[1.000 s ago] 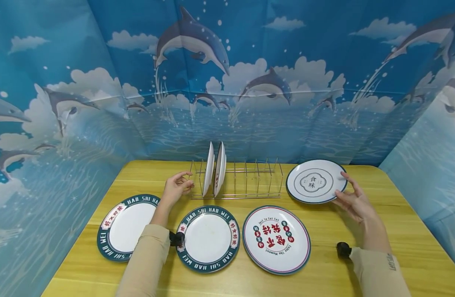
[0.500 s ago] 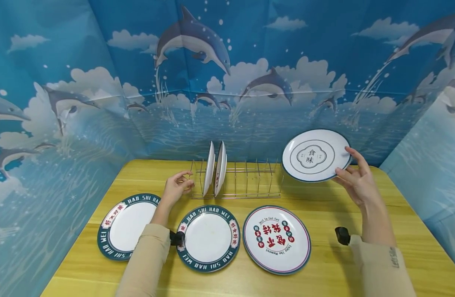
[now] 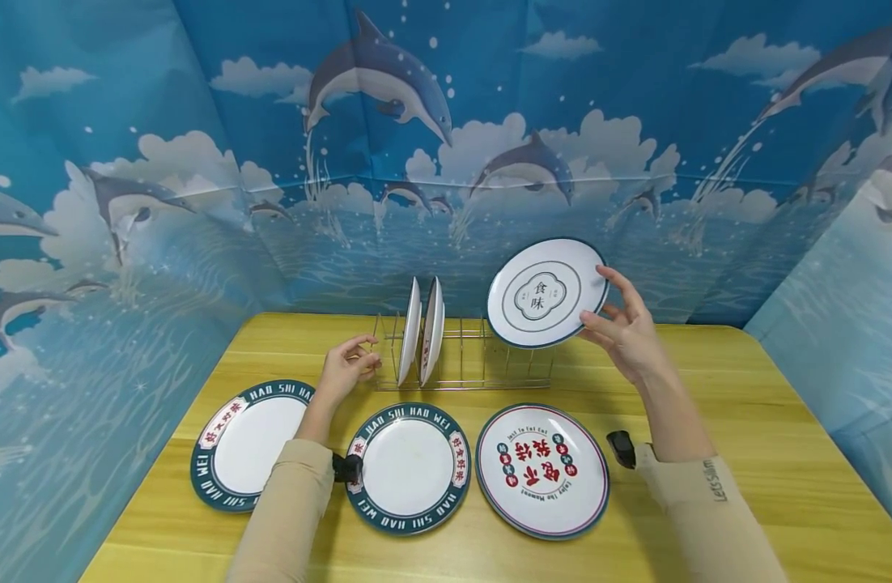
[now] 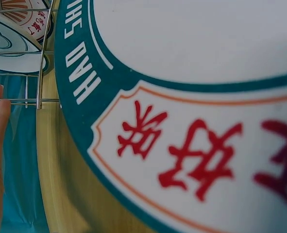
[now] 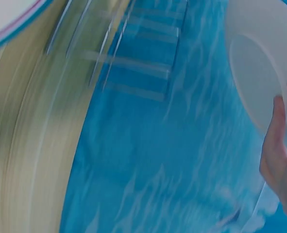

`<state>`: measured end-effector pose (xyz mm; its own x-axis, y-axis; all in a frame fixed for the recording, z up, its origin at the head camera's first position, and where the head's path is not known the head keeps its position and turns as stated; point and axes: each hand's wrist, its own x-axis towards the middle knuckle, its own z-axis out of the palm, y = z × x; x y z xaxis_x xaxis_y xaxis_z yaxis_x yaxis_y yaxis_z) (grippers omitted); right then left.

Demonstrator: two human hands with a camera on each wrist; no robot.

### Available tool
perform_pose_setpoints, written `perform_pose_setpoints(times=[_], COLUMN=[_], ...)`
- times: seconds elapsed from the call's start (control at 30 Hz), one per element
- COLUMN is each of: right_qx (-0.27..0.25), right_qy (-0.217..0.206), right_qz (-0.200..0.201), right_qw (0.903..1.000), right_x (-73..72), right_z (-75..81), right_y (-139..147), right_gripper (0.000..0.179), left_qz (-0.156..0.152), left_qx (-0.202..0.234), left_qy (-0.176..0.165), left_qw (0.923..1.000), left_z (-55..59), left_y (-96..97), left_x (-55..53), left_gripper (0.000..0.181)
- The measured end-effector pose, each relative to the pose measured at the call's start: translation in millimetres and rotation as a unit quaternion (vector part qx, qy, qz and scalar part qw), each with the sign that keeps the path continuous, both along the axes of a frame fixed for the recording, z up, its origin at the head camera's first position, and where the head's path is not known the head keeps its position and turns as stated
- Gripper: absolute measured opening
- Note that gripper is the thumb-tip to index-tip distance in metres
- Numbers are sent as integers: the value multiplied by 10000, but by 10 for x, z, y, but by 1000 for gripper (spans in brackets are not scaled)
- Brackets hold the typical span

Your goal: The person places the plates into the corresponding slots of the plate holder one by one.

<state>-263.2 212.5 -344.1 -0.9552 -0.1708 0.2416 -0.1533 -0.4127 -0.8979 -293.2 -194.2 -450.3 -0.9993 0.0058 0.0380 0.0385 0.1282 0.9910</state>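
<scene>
My right hand (image 3: 628, 328) pinches the right rim of a white plate (image 3: 519, 275) with a dark thin edge and a grey emblem. The plate is raised and tilted, its face toward the head camera, overlapping the right part of the wire plate rack (image 3: 482, 382). The right wrist view shows the pale underside of this plate (image 5: 252, 73) with fingers at its edge. My left hand (image 3: 347, 368) holds the left end of the rack, thumb and forefinger curled at the wire. Two plates stand on edge in the rack's left slots: one plate (image 3: 409, 332) and another plate (image 3: 435, 332) beside it.
Along the front lie a green-rimmed plate (image 3: 260, 445), partly behind the left sleeve, a second green-rimmed plate (image 3: 408, 470) and a plate with red characters (image 3: 542, 514). They rest on a yellow wood-grain table (image 3: 774, 453). A dolphin-print cloth (image 3: 271, 219) hangs right behind the rack.
My right hand has lifted the emblem plate off the table at the right and carried it left, over the rack's right part. The left hand stays at the rack's left end.
</scene>
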Motion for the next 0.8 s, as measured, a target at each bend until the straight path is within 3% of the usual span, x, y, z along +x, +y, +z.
perform_pose_setpoints(times=[0.17, 0.37, 0.8], right_qx=[421, 1384, 2594], right_qy=[-177, -298, 283], right_qz=[38, -89, -409], right_qw=[9989, 9899, 9645], right_x=[-35, -63, -71], right_z=[-1, -33, -54], right_y=[-323, -639, -1098], right_gripper=[66, 65, 63], left_qz=[-58, -129, -65], left_qx=[7, -14, -61], left_qy=[-5, 47, -36], left_qw=[10000, 9999, 10000], left_z=[-6, 8, -13], left_y=[-13, -12, -9], left_x=[3, 14, 4], left_gripper=[33, 32, 32])
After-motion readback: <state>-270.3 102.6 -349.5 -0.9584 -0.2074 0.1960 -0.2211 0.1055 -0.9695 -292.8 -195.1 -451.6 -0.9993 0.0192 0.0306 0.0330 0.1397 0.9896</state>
